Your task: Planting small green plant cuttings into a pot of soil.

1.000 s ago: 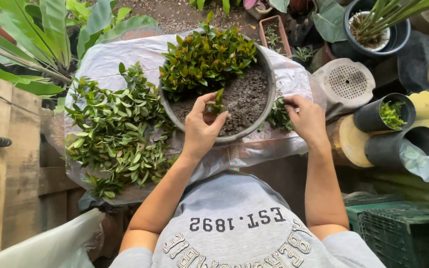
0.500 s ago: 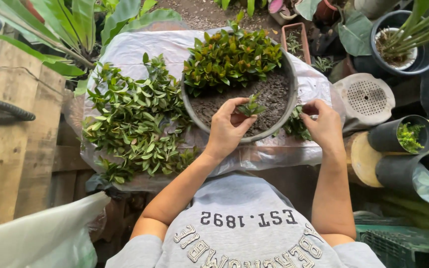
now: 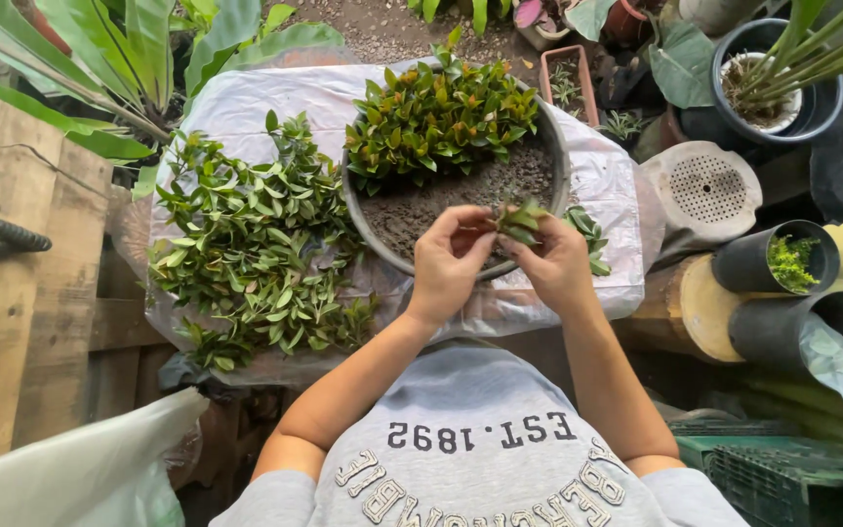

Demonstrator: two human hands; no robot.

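Green and soft, the little cutting (image 3: 521,221) sits between my two hands over the near rim of the round pot (image 3: 560,156) of dark soil. It looks light and easily bruised, so I judge the stem is the place to hold it. My left hand (image 3: 449,262) and right hand (image 3: 560,263) are both pinched together on it.
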